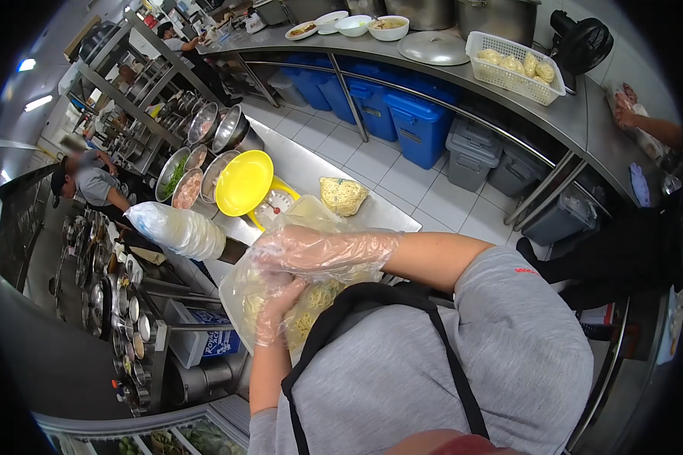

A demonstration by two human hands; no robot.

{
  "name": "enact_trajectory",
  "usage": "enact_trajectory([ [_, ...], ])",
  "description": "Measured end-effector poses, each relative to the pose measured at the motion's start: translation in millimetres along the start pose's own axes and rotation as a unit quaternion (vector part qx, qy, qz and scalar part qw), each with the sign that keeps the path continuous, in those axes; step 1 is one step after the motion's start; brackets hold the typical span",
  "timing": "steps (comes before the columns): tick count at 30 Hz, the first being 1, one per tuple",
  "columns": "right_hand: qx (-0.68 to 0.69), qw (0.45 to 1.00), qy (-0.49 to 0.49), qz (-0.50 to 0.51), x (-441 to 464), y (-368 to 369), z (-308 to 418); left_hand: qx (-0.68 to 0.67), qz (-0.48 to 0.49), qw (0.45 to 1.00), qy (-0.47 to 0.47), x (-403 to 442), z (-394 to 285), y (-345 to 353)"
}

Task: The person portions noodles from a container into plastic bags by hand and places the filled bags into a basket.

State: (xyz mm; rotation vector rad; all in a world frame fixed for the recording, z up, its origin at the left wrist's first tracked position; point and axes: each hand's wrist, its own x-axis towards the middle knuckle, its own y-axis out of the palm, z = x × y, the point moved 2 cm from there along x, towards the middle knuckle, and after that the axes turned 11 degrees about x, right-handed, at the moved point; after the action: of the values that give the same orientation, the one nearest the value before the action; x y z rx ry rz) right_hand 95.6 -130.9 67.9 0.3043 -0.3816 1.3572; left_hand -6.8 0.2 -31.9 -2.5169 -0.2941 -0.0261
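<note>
Both hands wear clear plastic gloves and meet over a translucent tub [235,307] with yellow noodles [309,315] in it. My right hand [292,249] is closed on a clear plastic bag [309,212] at the tub's far side. Just below it, my left hand [277,303] has its fingers bent together on the same crumpled plastic; film partly hides the fingertips. Beyond the hands, a bagged bundle of noodles [343,196] lies on the steel table [391,220]. A yellow bowl [244,183] rests over a dial scale [274,206] beside them.
Metal bowls of meat [187,188] and greens [174,173] stand at the left, near a tall wrapped stack [178,230]. A back counter [501,82] holds a white basket [512,67]. Co-workers [99,182] are at the left; another person's hand [628,114] is at right.
</note>
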Motion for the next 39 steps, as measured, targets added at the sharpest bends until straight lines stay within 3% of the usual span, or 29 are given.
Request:
enact_trajectory([
  [2, 0.078, 0.987, 0.125, -0.064, -2.4, -1.6, 6.7, -0.044, 0.010, 0.999, -0.007, -1.1, -6.8, 0.3],
  [3, 0.105, 0.977, 0.166, -0.087, -4.0, -2.6, 14.0, -0.069, 0.022, 0.996, -0.057, -10.4, -42.2, -14.9],
  [5, 0.182, 0.949, 0.245, -0.082, -6.8, -5.9, 41.8, -0.103, 0.027, 0.989, -0.107, -16.4, -48.9, -26.9],
  [6, 0.182, 0.949, 0.245, -0.081, -3.6, -6.1, 32.4, -0.120, 0.029, 0.984, -0.132, -19.3, -52.4, -32.9],
  [8, 0.161, 0.976, 0.032, -0.141, 9.0, -9.7, 17.3, -0.011, -0.042, 0.999, 0.019, -17.9, -55.0, -37.5],
  [12, 0.292, 0.920, 0.064, -0.253, 13.0, 2.1, 29.5, -0.121, -0.007, 0.991, 0.053, -10.2, -81.3, -24.3],
  [14, 0.200, 0.939, 0.216, -0.178, 8.3, -3.4, 41.6, -0.242, -0.017, 0.970, -0.006, -9.0, -92.7, -13.4],
  [18, 0.225, 0.936, 0.194, -0.189, 7.2, 2.8, 39.9, -0.353, -0.080, 0.932, -0.006, -7.5, -75.8, 3.4],
  [21, 0.211, 0.931, 0.222, -0.201, 7.1, 4.7, 27.3, -0.347, -0.085, 0.934, 0.015, -6.6, -52.3, 4.9],
  [22, 0.227, 0.943, 0.162, -0.183, 11.7, 3.2, 6.2, 0.059, -0.184, 0.961, 0.198, -7.2, -53.0, -1.3],
  [23, 0.242, 0.951, 0.102, -0.163, 15.2, 4.0, 2.8, 0.271, -0.199, 0.902, 0.269, -10.3, -51.5, -1.4],
  [24, 0.242, 0.951, 0.104, -0.161, 13.2, 1.1, 0.5, 0.453, -0.246, 0.788, 0.336, -14.3, -49.3, -1.3],
  [26, 0.243, 0.968, 0.057, 0.016, 8.1, -7.3, 20.8, 0.472, -0.191, 0.833, 0.216, -19.5, -45.7, -6.2],
  [27, 0.066, 0.995, 0.042, 0.069, 7.6, -17.1, 23.2, 0.478, -0.173, 0.843, 0.174, -20.9, -49.5, -8.7],
  [28, 0.066, 0.994, 0.043, 0.074, 5.9, -15.9, 21.9, 0.367, -0.130, 0.912, 0.129, -17.5, -71.8, -14.9],
  [29, 0.033, 0.998, -0.024, 0.056, 3.8, -13.2, 21.7, 0.246, -0.086, 0.962, 0.081, -15.6, -82.3, -17.9],
  [30, 0.001, 0.995, -0.091, 0.037, 2.9, -9.6, 22.0, 0.245, -0.090, 0.962, 0.076, -14.7, -72.9, -17.5],
  [32, -0.015, 0.997, -0.076, 0.014, 7.0, -1.0, 24.1, 0.479, -0.105, 0.833, 0.258, -16.2, -52.1, -8.6],
  [33, -0.022, 0.999, -0.040, -0.024, 5.8, 0.1, 20.3, 0.481, -0.109, 0.834, 0.249, -14.8, -45.8, -7.1],
  [35, -0.019, 0.999, -0.001, -0.043, 3.5, 3.5, 18.4, 0.392, -0.137, 0.872, 0.260, -5.4, -49.6, -5.0],
  [36, -0.029, 0.997, -0.043, -0.055, 2.9, 1.3, 26.0, 0.331, -0.165, 0.891, 0.262, -1.7, -53.8, -5.4],
  [37, -0.037, 0.994, -0.085, -0.064, 3.6, -2.5, 33.4, 0.206, -0.195, 0.931, 0.230, 2.1, -71.5, -9.7],
  [39, 0.070, 0.987, -0.129, -0.058, 10.3, -17.0, 36.9, -0.111, -0.237, 0.951, 0.164, 7.3, -103.2, -20.1],
])
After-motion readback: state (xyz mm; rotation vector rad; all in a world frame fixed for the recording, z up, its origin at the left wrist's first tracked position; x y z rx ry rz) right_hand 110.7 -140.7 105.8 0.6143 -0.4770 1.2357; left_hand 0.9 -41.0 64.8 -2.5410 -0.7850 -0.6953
